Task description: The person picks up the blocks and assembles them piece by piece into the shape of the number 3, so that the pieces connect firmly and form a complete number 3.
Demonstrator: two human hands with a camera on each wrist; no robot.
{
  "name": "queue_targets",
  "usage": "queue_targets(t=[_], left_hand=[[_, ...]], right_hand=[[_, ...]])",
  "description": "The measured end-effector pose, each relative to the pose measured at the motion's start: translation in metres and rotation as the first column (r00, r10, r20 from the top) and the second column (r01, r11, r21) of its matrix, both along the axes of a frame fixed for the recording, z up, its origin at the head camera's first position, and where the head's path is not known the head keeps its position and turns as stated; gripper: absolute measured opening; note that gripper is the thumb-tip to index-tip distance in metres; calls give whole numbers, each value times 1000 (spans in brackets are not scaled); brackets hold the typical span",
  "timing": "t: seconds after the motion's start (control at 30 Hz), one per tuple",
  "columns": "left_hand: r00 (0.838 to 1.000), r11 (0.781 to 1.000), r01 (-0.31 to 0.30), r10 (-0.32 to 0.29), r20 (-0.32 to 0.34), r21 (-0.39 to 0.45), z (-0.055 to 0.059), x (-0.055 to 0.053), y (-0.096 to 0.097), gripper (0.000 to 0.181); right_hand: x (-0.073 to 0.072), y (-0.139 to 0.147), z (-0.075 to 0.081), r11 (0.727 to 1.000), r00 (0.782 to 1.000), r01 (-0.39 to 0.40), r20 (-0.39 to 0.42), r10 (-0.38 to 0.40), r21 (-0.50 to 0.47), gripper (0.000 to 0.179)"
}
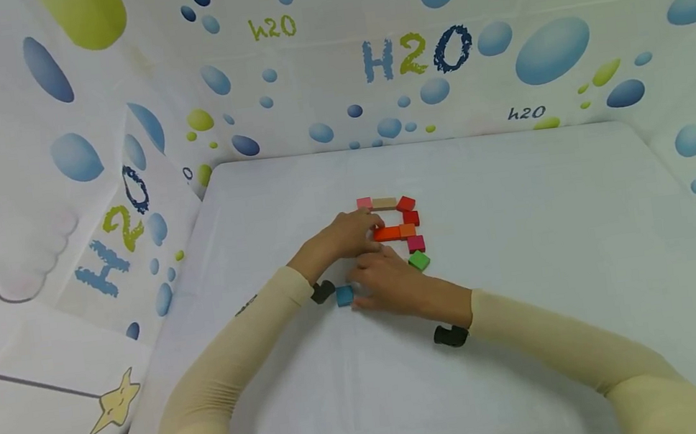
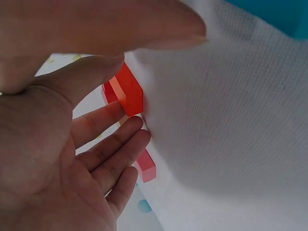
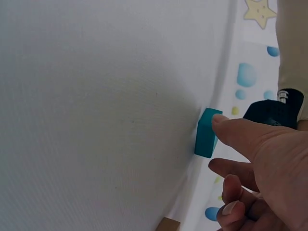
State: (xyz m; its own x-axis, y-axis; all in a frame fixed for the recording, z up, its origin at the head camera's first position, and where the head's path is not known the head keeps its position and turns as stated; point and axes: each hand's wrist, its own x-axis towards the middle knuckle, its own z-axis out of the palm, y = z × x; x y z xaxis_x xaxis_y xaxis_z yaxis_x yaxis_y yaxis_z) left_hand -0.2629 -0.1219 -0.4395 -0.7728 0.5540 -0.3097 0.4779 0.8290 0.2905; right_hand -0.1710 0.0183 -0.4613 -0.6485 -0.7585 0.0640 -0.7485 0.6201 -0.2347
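Note:
My left hand (image 1: 353,234) is at the inner end of a row of small blocks. In the left wrist view its thumb and index finger pinch an orange-red block (image 2: 131,91); the other fingers are spread loosely below. Beside it in the head view lies an orange block (image 1: 408,230). My right hand (image 1: 392,284) is lower and nearer the body, by a blue block (image 1: 345,295). In the right wrist view its thumb touches the blue block (image 3: 206,134), while the index fingertip stands apart from it.
A pink block (image 1: 364,203), tan block (image 1: 384,204) and two red blocks (image 1: 410,218) form the far part of the shape. A crimson block (image 1: 416,243) and green block (image 1: 419,260) continue it nearer. A brown block (image 3: 168,224) shows in the right wrist view. All lie on a white table (image 1: 518,225).

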Motion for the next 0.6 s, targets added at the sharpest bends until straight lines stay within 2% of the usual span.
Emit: queue_targets(t=[0.33, 0.6], left_hand=[[1000, 1000, 7, -7, 1, -18, 3, -1, 1, 47], [1000, 1000, 3, -3, 5, 5, 3, 0, 0, 46]], right_hand=[[4, -4, 0, 1000, 999, -11, -31, 11, -1, 46], [5, -3, -1, 1000, 999, 6, -42, -6, -8, 45]])
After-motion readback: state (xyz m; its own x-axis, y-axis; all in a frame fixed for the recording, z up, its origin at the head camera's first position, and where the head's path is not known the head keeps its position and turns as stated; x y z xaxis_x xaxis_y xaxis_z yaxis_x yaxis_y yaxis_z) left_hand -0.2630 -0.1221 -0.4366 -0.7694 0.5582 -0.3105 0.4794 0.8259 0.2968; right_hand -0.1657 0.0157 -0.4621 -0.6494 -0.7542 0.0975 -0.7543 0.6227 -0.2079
